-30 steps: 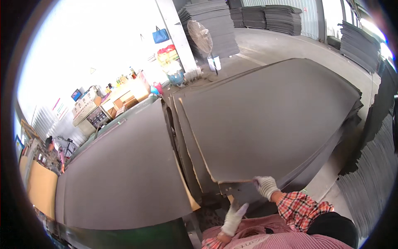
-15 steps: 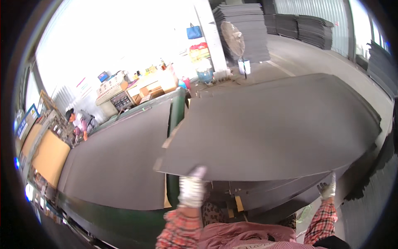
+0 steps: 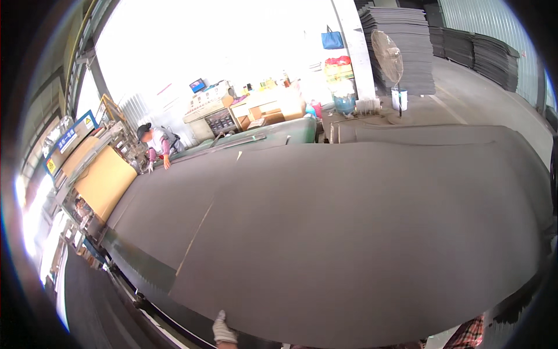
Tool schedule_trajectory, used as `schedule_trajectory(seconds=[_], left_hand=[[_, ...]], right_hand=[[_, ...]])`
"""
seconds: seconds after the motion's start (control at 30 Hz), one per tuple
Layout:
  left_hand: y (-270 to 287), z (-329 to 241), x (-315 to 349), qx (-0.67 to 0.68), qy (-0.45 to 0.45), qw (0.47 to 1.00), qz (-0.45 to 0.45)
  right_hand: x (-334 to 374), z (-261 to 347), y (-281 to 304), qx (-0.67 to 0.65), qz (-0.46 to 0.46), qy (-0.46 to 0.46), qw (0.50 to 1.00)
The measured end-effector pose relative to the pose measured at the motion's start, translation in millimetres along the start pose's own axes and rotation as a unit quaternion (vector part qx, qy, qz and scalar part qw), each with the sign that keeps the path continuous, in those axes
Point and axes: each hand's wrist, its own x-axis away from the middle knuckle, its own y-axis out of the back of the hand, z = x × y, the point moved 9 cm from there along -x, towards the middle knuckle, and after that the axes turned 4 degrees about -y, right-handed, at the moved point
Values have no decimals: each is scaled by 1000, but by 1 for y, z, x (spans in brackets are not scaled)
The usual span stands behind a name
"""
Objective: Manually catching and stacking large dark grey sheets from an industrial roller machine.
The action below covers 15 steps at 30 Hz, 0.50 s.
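Note:
A large, flexible dark grey sheet (image 3: 360,232) stretches across the middle and right in front of me. Its left edge overlaps or meets another dark grey sheet (image 3: 168,212) lying on a green-surfaced table (image 3: 136,262). My left hand (image 3: 223,330), in a pale work glove, grips the near edge of the large sheet close to its left corner, thumb on top and fingers underneath. At the lower right only my plaid right sleeve (image 3: 468,334) shows. The right hand is hidden by the sheet.
A person (image 3: 157,142) in a dark cap leans over the table's far left end, beside a machine with a tan roll or panel (image 3: 107,180). A standing fan (image 3: 388,58), tall stacks of grey sheets (image 3: 401,52) and a cluttered desk (image 3: 267,104) stand behind.
The large sheet has moved left and now reaches over the table to the other sheet. My left hand went left with its edge. My right hand has gone out of sight. The view has shifted left.

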Motion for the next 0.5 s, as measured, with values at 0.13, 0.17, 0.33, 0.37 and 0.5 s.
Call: schedule_trajectory(seconds=[0.13, 0.17, 0.33, 0.37, 0.5], left_hand=[[4, 34, -32, 67, 29, 997, -28], [12, 29, -47, 59, 9, 997, -58], [-26, 7, -101, 110, -17, 992, 59], [-47, 0, -94, 109, -15, 992, 64], [-147, 20, -30, 109, 51, 978, 170]], right_hand=[[-4, 0, -5, -41, -22, 15, 999], [-7, -1, -6, -50, -24, 12, 998], [-40, 1, 9, 47, 81, -67, 993], [-55, -4, 17, 124, 143, -92, 978], [-107, -35, 62, 311, 40, -116, 942]])
